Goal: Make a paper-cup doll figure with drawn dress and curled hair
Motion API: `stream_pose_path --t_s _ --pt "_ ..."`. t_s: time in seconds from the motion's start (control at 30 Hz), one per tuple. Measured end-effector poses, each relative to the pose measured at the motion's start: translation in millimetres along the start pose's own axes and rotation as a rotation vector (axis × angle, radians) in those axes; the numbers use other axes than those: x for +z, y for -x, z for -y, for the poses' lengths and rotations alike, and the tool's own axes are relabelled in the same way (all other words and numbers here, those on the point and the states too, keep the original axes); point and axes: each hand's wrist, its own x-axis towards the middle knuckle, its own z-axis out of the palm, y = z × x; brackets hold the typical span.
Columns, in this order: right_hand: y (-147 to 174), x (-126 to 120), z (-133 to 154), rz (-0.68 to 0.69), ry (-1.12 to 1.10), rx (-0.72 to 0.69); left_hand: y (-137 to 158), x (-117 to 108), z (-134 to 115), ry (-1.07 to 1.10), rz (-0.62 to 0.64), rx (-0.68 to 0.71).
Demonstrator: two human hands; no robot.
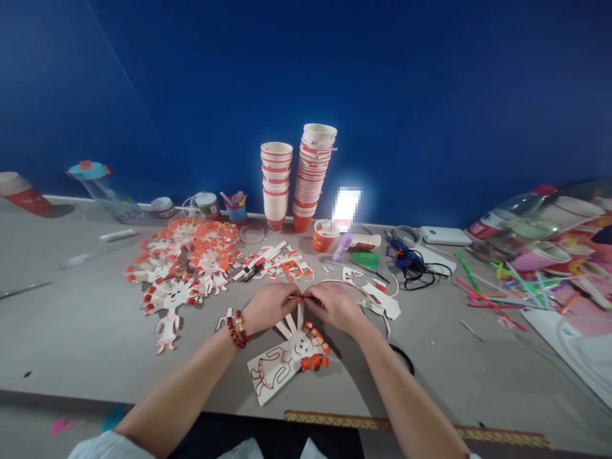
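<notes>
A paper doll cut-out [273,371] lies on the table in front of me, with a drawn face, a dress outline and strips fanning from its head. Some of those strips are curled, orange side out; others are straight and white. My left hand [273,307] and my right hand [335,307] meet above the head, both closed in a pinch on the end of one strip. The fingertips cover that end. Finished-looking paper dolls with curled orange hair [184,258] are heaped to the left, and one whole doll [168,309] lies at the near side of the heap.
Two tall stacks of paper cups [276,185] stand by the blue wall. Paper scraps [287,262], a purple glue stick [343,247] and a blue glue gun [407,256] lie beyond my hands. Plastic bottles [511,213] and colourful sticks [502,290] crowd the right.
</notes>
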Motion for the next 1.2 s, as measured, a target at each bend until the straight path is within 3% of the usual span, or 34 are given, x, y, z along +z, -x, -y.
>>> stream_pose_path --t_s 0.27,0.4,0.93,1.2 --pt "2.1 -2.4 4.6 -0.031 -0.018 0.022 0.1 -1.3 0.2 0.288 0.053 -0.089" --pt "2.8 -4.7 7.5 -0.023 -0.051 0.036 -0.5 -0.7 -0.4 0.326 0.030 -0.101" --pt "2.3 -4.8 4.6 0.101 -0.094 0.102 2.2 -0.7 -5.0 0.264 -0.017 -0.119" --pt "1.7 -6.2 5.1 0.122 -0.120 0.071 0.6 -7.3 -5.5 0.007 0.080 -0.026"
